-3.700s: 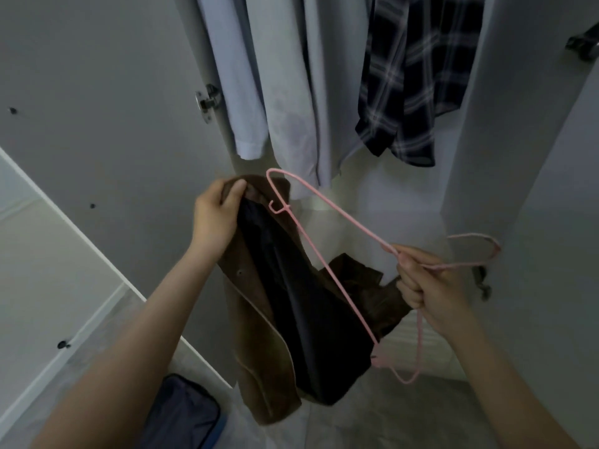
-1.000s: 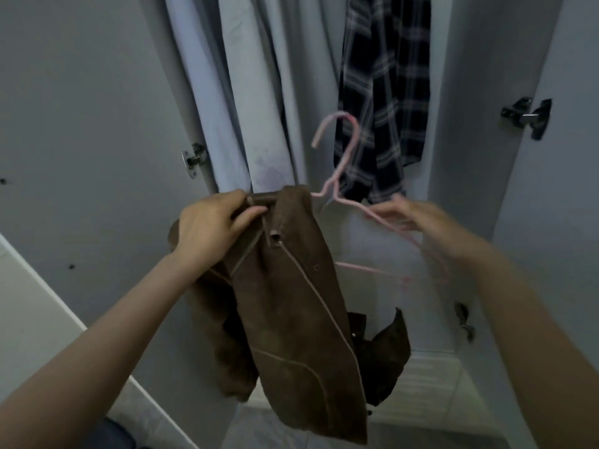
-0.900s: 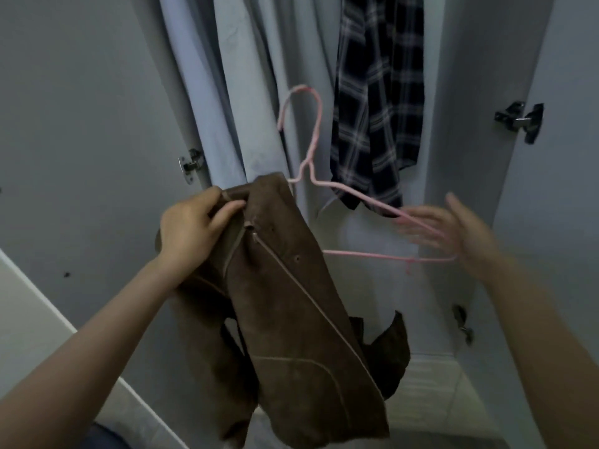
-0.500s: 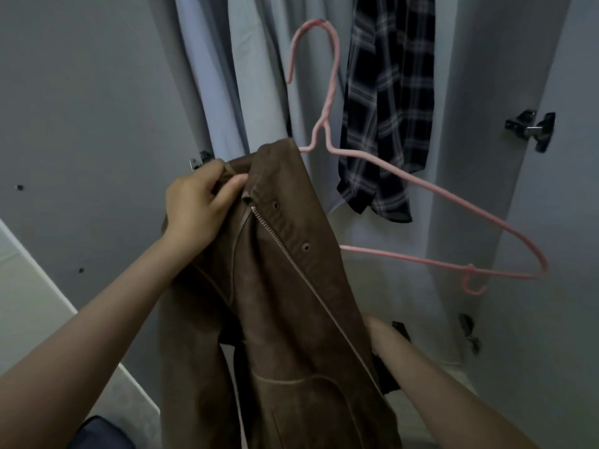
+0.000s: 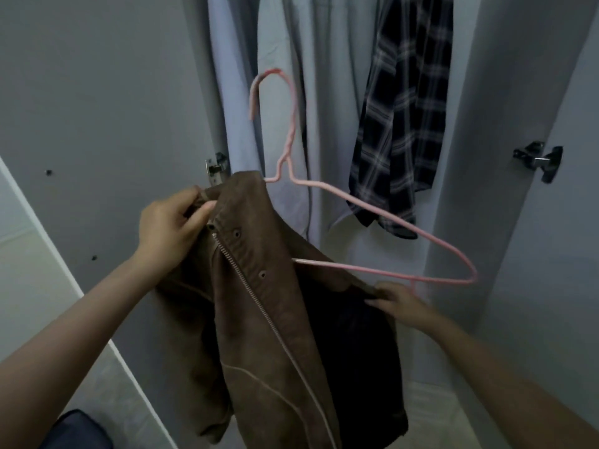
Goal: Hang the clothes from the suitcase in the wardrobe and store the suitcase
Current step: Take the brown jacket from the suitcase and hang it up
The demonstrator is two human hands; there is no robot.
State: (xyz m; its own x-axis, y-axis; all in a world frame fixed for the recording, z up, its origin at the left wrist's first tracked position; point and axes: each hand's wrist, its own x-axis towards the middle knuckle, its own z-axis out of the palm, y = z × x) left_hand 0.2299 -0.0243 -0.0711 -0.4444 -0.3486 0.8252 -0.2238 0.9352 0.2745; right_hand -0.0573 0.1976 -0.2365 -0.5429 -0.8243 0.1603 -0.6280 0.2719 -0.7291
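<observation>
Our left hand [image 5: 168, 228] pinches the collar of the brown jacket [image 5: 259, 312], fingers pressed together on the fabric. Our right hand [image 5: 400, 301], at four o'clock from it, grips the jacket's open front edge, pulling it aside so the dark lining shows. The jacket is suede-like, with a metal zipper and snaps, held up before the open wardrobe [image 5: 505, 124]. A pink wire hanger [image 5: 382, 215] sits half inside it, hook at twelve o'clock. A plaid shirt [image 5: 402, 118] hangs at one o'clock.

Dim light; grey wardrobe doors [image 5: 97, 92] open both sides w/ hinges [image 5: 539, 160]; pale floor [image 5: 431, 416], prob. tile.
</observation>
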